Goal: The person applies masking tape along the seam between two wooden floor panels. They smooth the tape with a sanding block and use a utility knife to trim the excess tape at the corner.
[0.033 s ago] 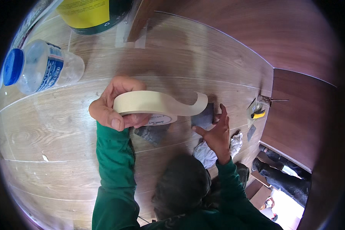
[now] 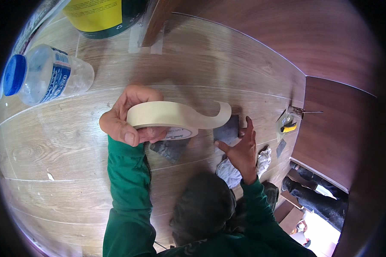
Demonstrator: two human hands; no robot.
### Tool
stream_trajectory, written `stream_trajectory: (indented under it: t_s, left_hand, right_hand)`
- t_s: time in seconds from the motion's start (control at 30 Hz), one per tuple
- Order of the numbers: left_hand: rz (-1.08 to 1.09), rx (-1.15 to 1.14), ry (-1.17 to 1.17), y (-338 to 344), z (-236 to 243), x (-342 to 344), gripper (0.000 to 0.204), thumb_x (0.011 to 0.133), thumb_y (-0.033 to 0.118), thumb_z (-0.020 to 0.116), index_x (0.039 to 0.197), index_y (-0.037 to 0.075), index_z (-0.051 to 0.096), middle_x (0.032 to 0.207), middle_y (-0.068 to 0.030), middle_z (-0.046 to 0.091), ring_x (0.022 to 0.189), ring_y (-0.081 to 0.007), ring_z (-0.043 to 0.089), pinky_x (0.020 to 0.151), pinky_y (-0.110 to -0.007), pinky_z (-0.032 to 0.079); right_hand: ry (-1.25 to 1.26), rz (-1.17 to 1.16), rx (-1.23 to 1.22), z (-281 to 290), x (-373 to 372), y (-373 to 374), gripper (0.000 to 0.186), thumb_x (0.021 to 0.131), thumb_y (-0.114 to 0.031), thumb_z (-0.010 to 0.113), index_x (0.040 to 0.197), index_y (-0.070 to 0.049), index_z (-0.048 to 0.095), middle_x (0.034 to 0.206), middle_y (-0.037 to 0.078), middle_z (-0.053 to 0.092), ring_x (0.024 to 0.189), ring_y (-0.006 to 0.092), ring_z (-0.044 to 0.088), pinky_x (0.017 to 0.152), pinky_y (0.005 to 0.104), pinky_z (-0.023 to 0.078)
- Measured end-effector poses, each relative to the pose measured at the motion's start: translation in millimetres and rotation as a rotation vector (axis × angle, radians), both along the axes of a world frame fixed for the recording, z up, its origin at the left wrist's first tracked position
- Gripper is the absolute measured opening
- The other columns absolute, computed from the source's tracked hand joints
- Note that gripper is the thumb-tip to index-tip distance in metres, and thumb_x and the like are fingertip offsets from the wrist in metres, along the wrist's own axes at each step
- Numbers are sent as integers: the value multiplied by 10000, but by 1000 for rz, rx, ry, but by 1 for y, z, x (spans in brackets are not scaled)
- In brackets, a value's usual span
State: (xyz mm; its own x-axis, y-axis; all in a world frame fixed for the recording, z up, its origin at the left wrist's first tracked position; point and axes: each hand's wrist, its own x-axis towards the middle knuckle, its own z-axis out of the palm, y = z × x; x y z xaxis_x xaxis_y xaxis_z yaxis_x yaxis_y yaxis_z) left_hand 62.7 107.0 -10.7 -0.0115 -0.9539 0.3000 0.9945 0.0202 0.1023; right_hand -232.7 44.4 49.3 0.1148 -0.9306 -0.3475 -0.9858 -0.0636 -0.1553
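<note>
My left hand (image 2: 131,115) grips a roll of cream masking tape (image 2: 161,112) by its rim, thumb outside and fingers inside the ring. The tape's loose end (image 2: 221,116) sticks out to the right and curls upward. My right hand (image 2: 242,150) is apart from the tape, its thumb and fingers spread around nothing. Just behind its fingertips is a dark grey sheet (image 2: 228,129), perhaps sandpaper; whether they touch it I cannot tell. A second dark grey piece (image 2: 169,150) lies on the floor below the roll, partly hidden by it.
A clear bottle with a blue cap (image 2: 51,75) lies at the left. Behind it stands a green and yellow bucket (image 2: 103,17). White cloths (image 2: 229,171) lie beside my right wrist. By the brown panel (image 2: 326,124) is a yellow-handled tool (image 2: 289,127). Another person's legs (image 2: 317,197) show at lower right.
The tape's loose end has curled slightly further back to the left. Both hands hold nearly the same place.
</note>
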Motion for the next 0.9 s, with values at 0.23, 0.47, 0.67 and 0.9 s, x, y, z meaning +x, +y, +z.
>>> stream_trajectory:
  t_s: [0.23,0.47,0.67,0.9]
  left_hand:
    - [5,-17,-46,-3,0,5,432,518,148,800,789,-118,594,582,-112,556,445,-143,477,463,-309,406]
    - [41,52,-112,-1,6,4,431,509,198,810,736,-92,587,592,-106,557,472,-159,487,451,-297,360]
    - [38,82,-120,6,7,7,431,505,210,825,727,-76,590,596,-96,553,475,-162,490,447,-297,358]
    - [38,7,-102,-2,3,9,456,538,221,840,757,-89,588,589,-94,554,488,-178,518,452,-308,372]
  right_hand:
    - [-120,13,48,-5,5,-23,1160,561,-237,947,1505,-77,291,1026,170,611,970,308,616,898,421,507]
    - [-192,184,-90,-13,12,-21,1042,596,-309,936,1448,-59,389,1081,180,596,979,321,603,899,435,507]
    - [-15,281,-144,-9,19,-11,1223,559,-475,936,1507,-51,291,1259,232,518,1143,384,536,996,491,452]
    - [-88,188,-120,-24,-8,-34,1332,504,-548,932,1519,-14,254,1352,226,504,1120,372,552,1000,469,450]
